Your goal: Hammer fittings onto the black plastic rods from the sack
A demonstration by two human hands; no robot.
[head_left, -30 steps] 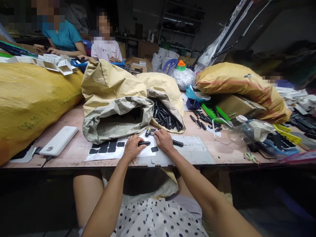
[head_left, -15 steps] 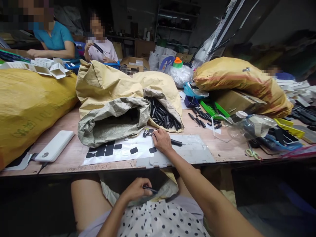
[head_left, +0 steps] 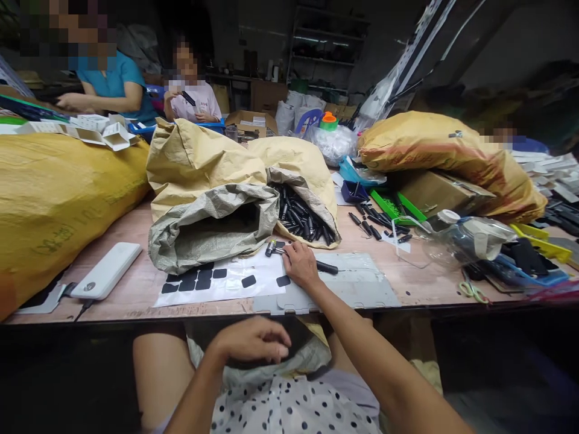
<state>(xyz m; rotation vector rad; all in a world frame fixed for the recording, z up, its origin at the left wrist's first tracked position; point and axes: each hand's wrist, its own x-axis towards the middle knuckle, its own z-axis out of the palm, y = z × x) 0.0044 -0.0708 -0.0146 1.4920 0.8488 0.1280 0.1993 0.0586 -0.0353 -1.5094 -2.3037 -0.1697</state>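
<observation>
My right hand (head_left: 300, 265) rests on the table, its fingers closed over a small hammer (head_left: 327, 267) whose head pokes out to the left. Just beside it lie a white sheet of black stickers (head_left: 217, 280) and a grey flat plate (head_left: 362, 283). My left hand (head_left: 253, 340) hangs below the table edge, palm down over a sack in my lap (head_left: 289, 361), fingers loosely spread with nothing in them. An open paper sack (head_left: 212, 223) behind the hammer spills several black sticks (head_left: 303, 220).
A white power bank (head_left: 106, 271) lies at the left, beside a big yellow sack (head_left: 54, 199). A further sack (head_left: 434, 144), green trays (head_left: 393, 208), loose black sticks, a clear plastic bottle (head_left: 456, 238) and scissors (head_left: 473, 290) crowd the right. Two people work at the far left.
My left hand carried a black stick from the sticker sheet down below the table edge to my lap; the stick is no longer in its fingers. The right hand stayed on the hammer.
</observation>
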